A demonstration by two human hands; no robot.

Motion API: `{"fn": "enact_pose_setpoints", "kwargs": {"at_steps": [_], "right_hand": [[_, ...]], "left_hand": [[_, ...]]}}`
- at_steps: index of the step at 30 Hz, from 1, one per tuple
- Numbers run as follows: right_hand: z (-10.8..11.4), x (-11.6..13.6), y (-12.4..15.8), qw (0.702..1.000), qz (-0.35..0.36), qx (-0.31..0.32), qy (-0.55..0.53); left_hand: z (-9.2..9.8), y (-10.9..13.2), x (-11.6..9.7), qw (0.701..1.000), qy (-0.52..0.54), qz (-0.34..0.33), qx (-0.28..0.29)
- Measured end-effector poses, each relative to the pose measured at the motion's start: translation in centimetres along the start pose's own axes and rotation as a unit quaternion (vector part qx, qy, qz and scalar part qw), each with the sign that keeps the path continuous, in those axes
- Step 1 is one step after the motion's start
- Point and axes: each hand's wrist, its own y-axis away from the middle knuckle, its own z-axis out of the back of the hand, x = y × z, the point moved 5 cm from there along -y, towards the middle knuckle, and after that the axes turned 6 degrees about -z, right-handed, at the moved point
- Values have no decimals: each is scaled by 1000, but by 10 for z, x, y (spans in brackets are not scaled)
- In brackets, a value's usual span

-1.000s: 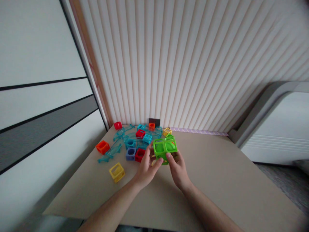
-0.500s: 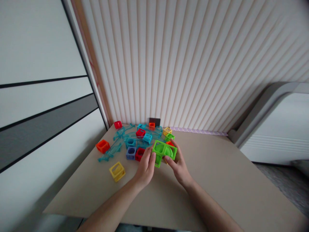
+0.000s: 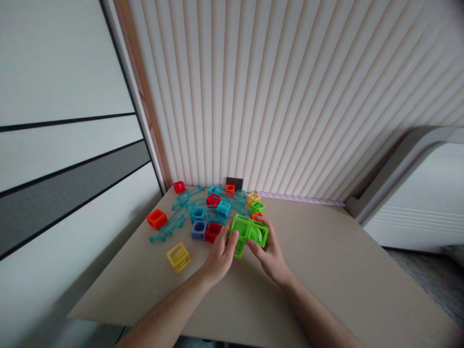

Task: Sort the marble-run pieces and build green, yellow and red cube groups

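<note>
Between my hands, above the table, is a cluster of joined green cube blocks with round openings. My left hand grips its left side, thumb on the near face. On the right side my right hand is closed, with the thumb at the lower edge and the fingers behind. Just left of my left hand stand a red cube block and a purple cube block. An orange block shows partly behind the green cluster. A yellow cube block lies apart at the near left.
Clear teal track pieces spread over the table's far left among several red, blue and orange blocks. A green block and a yellow block lie behind my right hand. A small black object stands by the pleated curtain.
The green cluster has tilted slightly in my hands, so more of its upper side shows. Both hands keep their hold. The view has shifted a little.
</note>
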Motion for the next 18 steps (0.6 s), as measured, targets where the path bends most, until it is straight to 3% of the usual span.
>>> {"fn": "enact_pose_setpoints", "kwargs": {"at_steps": [8, 13, 18], "right_hand": [[-1, 5, 3, 1000, 12, -12, 8], [-2, 9, 5, 999, 28, -22, 32], [-1, 8, 9, 996, 60, -27, 66]], "left_hand": [[0, 1, -3, 1000, 17, -6, 14], [3, 2, -4, 1000, 25, 3, -9], [-2, 5, -9, 996, 85, 30, 19]]}}
